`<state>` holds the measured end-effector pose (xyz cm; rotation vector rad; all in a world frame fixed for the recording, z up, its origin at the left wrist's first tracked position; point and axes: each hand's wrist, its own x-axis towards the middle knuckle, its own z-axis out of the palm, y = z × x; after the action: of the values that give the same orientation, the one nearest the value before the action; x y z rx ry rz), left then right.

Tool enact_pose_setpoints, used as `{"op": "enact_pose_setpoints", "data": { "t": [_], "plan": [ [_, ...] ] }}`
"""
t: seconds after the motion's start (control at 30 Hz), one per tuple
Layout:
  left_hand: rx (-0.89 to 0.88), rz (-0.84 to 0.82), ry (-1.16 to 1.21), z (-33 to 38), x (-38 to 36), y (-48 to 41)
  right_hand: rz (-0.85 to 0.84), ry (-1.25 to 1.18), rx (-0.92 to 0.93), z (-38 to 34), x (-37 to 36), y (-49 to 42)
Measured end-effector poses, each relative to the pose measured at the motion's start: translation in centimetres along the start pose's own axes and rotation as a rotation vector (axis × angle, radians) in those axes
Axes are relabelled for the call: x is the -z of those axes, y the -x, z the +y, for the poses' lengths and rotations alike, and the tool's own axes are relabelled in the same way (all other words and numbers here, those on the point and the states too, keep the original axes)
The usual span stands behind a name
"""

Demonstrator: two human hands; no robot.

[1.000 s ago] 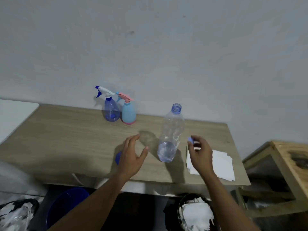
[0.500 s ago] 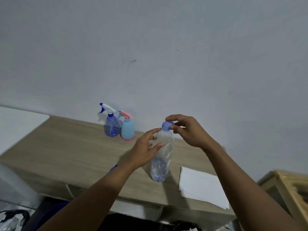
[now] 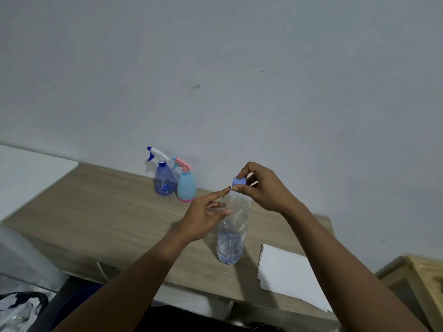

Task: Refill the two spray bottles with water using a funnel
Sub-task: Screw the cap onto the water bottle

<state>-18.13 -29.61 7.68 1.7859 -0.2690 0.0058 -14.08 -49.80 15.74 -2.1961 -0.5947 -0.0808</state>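
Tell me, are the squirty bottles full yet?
Hard to tell how full. The blue spray bottle and pink-topped spray bottle stand by the wall, heads on. The right hand pinches the cap at the mouth of the water bottle; the left hand touches its neck. No funnel shows, so pouring may be over.

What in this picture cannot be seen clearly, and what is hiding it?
Head view only:
1. Whether the cap is screwed onto the water bottle: fingers of the right hand cover the neck.
2. Water level in the light blue spray bottle: its wall is not see-through.
3. The funnel: not in view.
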Motion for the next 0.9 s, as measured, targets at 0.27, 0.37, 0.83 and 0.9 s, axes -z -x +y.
{"op": "enact_pose_setpoints", "data": {
  "t": [0.27, 0.37, 0.83, 0.9],
  "plan": [
    [-0.002, 0.019, 0.002, -0.1, -0.1, -0.3, -0.059, -0.077, -0.026, 0.7, -0.1, 0.2],
    [-0.014, 0.027, 0.011, 0.2, -0.1, -0.1, 0.070, -0.092, -0.040, 1.0, -1.0, 0.3],
    [0.003, 0.036, -0.027, 0.2, -0.2, -0.3, 0.119, -0.123, -0.045, 1.4, -1.4, 0.3],
    [-0.002, 0.043, -0.013, 0.2, -0.3, -0.2, 0.013, -0.113, -0.024, 1.4, -0.9, 0.2]
  ]
}}
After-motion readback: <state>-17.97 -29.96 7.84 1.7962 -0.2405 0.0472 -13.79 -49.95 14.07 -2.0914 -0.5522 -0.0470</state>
